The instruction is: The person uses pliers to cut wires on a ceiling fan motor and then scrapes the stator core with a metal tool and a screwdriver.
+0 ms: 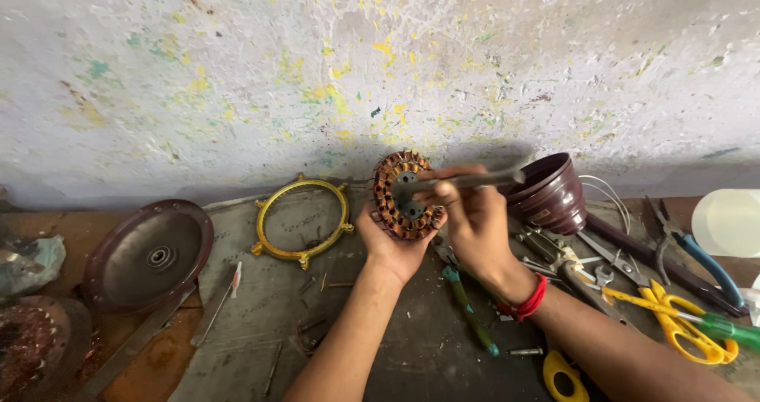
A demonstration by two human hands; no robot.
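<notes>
My left hand (393, 246) holds a round motor stator (401, 194) with copper windings upright from below, close to the wall. My right hand (473, 216) grips a thin metal tool (467, 181) whose tip rests at the stator's centre hub. A red thread band circles my right wrist (524, 301). Both hands hover over the dark work mat (261, 323).
A yellow metal ring (303, 218) lies left of the stator, a dark round motor cover (149, 255) further left. A maroon cup-shaped cover (551, 193), pliers (687, 247), yellow scissors (677, 323), a green-tipped screwdriver (469, 310) and loose screws lie at right.
</notes>
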